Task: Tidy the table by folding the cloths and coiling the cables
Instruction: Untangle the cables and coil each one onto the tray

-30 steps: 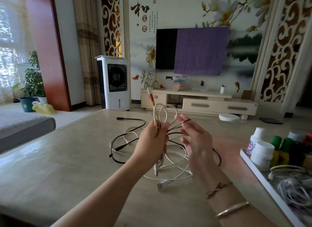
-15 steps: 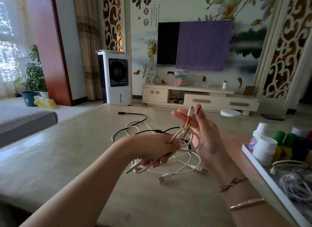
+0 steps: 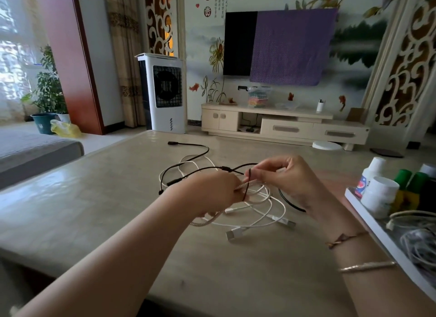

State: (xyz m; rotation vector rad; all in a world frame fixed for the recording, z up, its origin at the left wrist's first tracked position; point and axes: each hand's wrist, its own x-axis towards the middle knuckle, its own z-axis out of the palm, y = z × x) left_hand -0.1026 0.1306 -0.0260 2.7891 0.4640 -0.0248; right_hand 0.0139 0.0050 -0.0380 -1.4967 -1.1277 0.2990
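The silver braided cable (image 3: 252,194) is held just above the table (image 3: 94,210), its coil stretched along the 8-to-2 o'clock line. It is gripped by the curled fingers of the left hand (image 3: 212,194). A thin black tie (image 3: 246,184) is pinched around it by the right hand (image 3: 287,177). At 3 o'clock, white bottles (image 3: 379,194) and coiled white cables (image 3: 417,236) are held in a tray (image 3: 368,220).

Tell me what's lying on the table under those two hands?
Under the left hand and right hand, loose white cables and a black cable tangle on the table. Their crossings beneath the hands are covered.
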